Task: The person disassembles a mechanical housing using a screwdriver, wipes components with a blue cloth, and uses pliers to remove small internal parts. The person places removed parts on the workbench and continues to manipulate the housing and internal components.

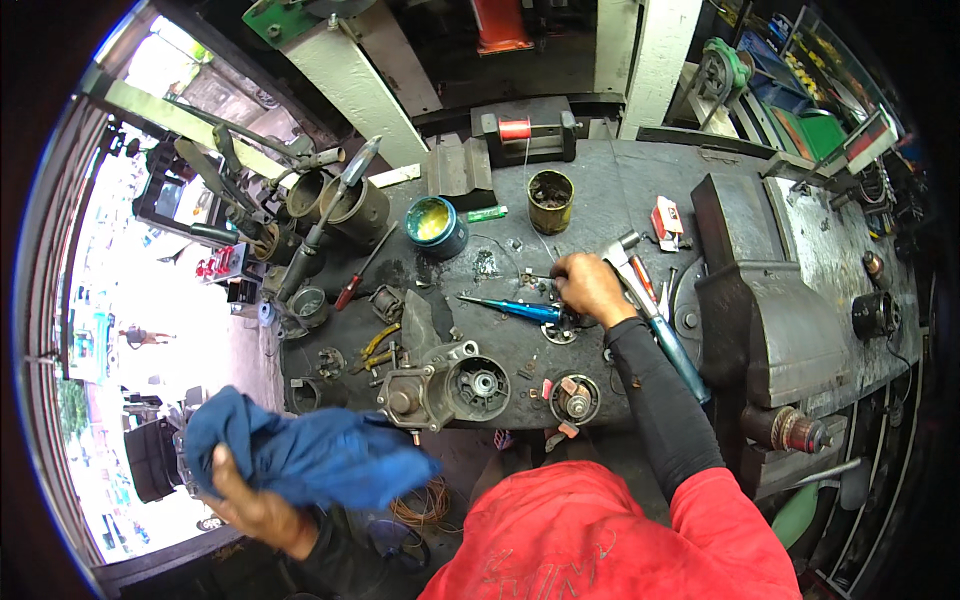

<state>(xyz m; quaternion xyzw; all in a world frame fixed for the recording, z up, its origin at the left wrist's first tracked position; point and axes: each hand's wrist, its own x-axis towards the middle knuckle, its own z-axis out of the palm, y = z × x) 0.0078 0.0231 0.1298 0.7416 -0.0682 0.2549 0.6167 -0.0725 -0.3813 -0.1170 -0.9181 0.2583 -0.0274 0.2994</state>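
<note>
A person in a red shirt and dark sleeves works at a dark, cluttered table, seen from above. The left hand grips a bunched blue cloth, held in the air just outside the table's near left corner. The right hand reaches to the middle of the table, its fingers bent narrow and pointing down among small parts; whether they pinch anything cannot be told. Just beside that hand, on its left, lies a slim blue pointed tool; to its right lies a hammer with a teal handle. Along the near edge sit a grey metal housing with a round opening and, right of it, a round metal part. Toward the far edge stand a blue tub of yellow paste, a yellowish tin and a red spool. A large dark vise fills the right side.
</note>
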